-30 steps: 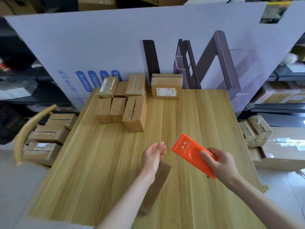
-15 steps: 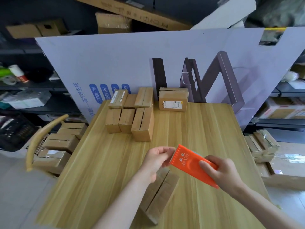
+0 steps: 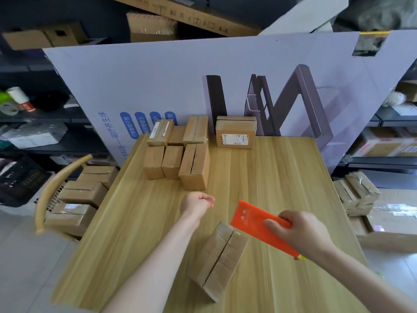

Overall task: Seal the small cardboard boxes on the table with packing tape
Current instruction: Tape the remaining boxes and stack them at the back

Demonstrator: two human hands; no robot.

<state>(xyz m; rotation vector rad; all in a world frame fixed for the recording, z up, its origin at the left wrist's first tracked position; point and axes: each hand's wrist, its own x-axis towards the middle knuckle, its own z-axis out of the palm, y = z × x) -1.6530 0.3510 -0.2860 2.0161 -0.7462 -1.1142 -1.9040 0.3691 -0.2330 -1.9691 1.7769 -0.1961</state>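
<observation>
A small brown cardboard box (image 3: 220, 256) lies at an angle near the front of the wooden table (image 3: 282, 177), its top seam unclosed. My right hand (image 3: 300, 233) grips an orange tape dispenser (image 3: 250, 220) just above the box's far right corner. My left hand (image 3: 198, 203) hovers to the left of the dispenser with its fingers curled shut; I see no tape in it or stretched between the hands. Several more small boxes (image 3: 194, 168) stand grouped at the table's back left, and a labelled box (image 3: 235, 132) stands beside them.
A large printed carton panel (image 3: 158, 82) stands upright behind the table. A wooden chair (image 3: 58, 184) on the left carries stacked boxes (image 3: 83, 193). More taped boxes (image 3: 356, 193) are piled on the floor at the right. Shelves line both sides.
My left hand left the dispenser's front edge and moved away to the left, closing into a fist. The view tilted up, so the near box shows fully.
</observation>
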